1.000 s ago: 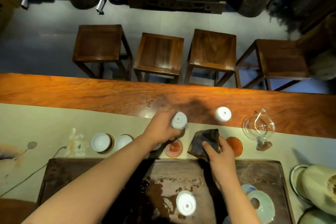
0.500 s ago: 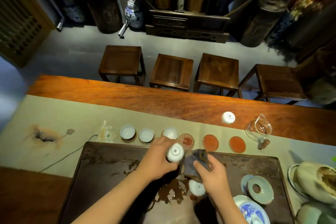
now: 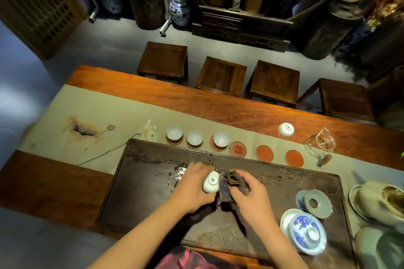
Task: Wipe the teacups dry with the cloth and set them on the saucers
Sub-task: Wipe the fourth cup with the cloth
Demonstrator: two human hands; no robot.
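View tilted up, dark tea tray (image 3: 135, 192), 4 stools (image 3: 220, 74)

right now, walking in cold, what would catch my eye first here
Probably the two hands over the dark tea tray: the left hand holds an upturned white teacup while the right hand grips a dark cloth against it. Behind them runs a row of saucers, three upright cups on the left, three red saucers still bare.

No legible text, brand or number appeared anywhere; only a small square mark stood on the upturned base of the teacup (image 3: 211, 181), too small and blurred to read.
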